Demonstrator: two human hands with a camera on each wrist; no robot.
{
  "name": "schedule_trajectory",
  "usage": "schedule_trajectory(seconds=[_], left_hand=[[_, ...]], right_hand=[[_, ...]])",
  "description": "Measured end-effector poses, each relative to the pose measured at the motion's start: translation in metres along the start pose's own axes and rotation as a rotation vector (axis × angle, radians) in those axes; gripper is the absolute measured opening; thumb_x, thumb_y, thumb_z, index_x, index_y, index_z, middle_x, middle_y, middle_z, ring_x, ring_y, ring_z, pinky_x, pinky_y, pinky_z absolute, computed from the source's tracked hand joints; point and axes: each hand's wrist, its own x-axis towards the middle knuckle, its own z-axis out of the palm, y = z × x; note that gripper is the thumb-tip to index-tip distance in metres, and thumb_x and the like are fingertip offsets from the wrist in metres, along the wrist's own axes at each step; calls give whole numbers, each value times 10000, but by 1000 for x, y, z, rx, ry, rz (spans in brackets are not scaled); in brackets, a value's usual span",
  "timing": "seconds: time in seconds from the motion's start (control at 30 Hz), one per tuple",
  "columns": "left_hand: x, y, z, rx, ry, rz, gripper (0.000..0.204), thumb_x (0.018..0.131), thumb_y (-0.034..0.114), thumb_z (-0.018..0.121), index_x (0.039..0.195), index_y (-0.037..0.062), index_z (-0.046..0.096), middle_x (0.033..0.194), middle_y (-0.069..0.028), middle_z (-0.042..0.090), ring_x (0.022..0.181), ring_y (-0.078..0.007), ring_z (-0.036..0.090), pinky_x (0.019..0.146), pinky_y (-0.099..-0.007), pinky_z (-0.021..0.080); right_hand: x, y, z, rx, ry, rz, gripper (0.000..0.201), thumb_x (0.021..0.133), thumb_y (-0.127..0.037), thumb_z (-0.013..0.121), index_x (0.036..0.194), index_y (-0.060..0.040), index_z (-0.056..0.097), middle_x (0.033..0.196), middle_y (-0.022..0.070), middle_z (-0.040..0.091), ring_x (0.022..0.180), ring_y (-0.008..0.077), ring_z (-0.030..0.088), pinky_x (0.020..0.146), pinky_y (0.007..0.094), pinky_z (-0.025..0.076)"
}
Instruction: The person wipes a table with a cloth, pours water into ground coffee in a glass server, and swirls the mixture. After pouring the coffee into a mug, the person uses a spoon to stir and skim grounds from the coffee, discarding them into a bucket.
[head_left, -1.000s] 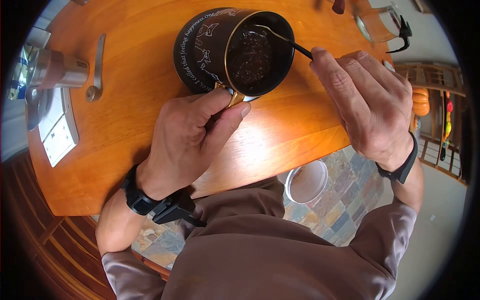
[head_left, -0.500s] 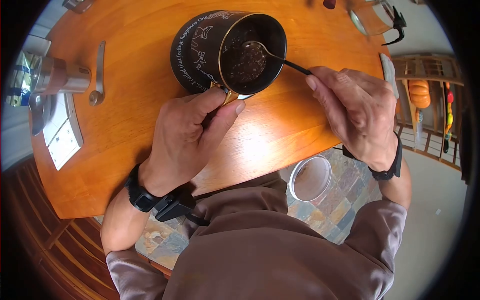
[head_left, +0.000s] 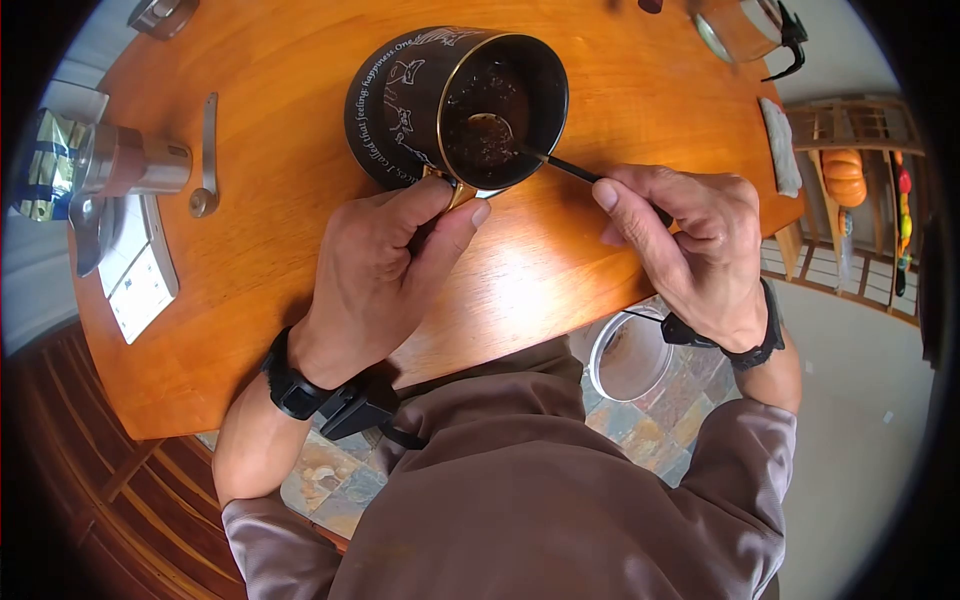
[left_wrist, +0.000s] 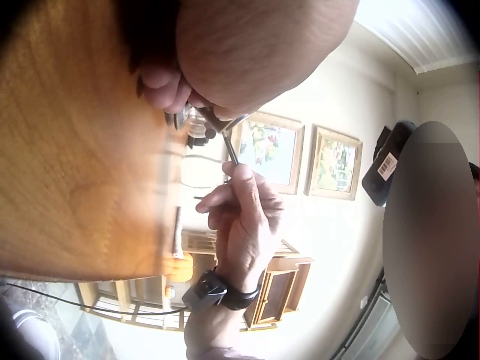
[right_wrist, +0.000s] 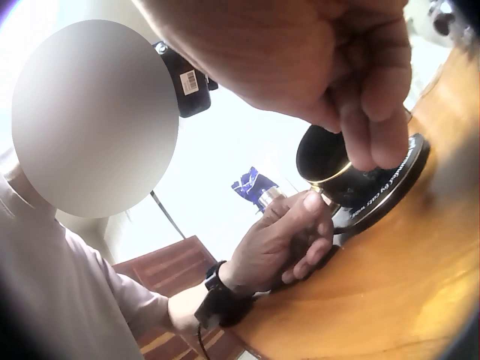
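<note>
A black mug [head_left: 425,110] with a gold rim and white line drawings stands on a black lettered saucer [head_left: 362,120]. Its gold handle [head_left: 462,196] is pinched between the thumb and fingers of my left hand [head_left: 375,260]. Dark liquid [head_left: 482,90] with small bubbles is inside the mug. My right hand [head_left: 700,240] pinches the dark handle of a spoon [head_left: 572,168], whose bowl lies in the liquid near the mug's lower wall. In the right wrist view the mug [right_wrist: 319,157] is partly hidden behind the right hand's fingers [right_wrist: 386,139].
On the left are a metal cylinder [head_left: 165,168] with a brown band, a crank handle [head_left: 207,150], a spoon [head_left: 88,235] and a white tablet-like device [head_left: 145,290]. A glass carafe [head_left: 735,28] stands at the far right, a grey cloth [head_left: 780,145] by the edge. A white bin [head_left: 630,360] is on the floor.
My right hand has come down and toward the left, lowering the spoon's handle. The spoon's bowl has moved from the mug's far side toward its near side. My left hand keeps hold of the mug's handle.
</note>
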Motion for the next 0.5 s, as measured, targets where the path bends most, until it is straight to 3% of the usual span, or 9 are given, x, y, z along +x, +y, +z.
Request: schedule_trajectory(seconds=[0.37, 0.5], left_hand=[[0, 0, 1, 32, 6, 14, 195, 938, 103, 657, 797, -9, 582, 576, -129, 401, 480, -187, 340, 449, -326, 303], [0, 0, 0, 33, -13, 9, 197, 938, 102, 656, 794, -7, 579, 579, -127, 412, 480, -186, 349, 451, -325, 309]], right_hand=[[-5, -10, 14, 156, 7, 45, 105, 869, -51, 709, 794, 16, 682, 547, 123, 558, 435, 243, 553, 420, 323, 418], [-4, -13, 19, 150, 20, -18, 87, 871, -42, 696, 806, 13, 683, 557, 130, 558, 436, 265, 543, 415, 338, 411]])
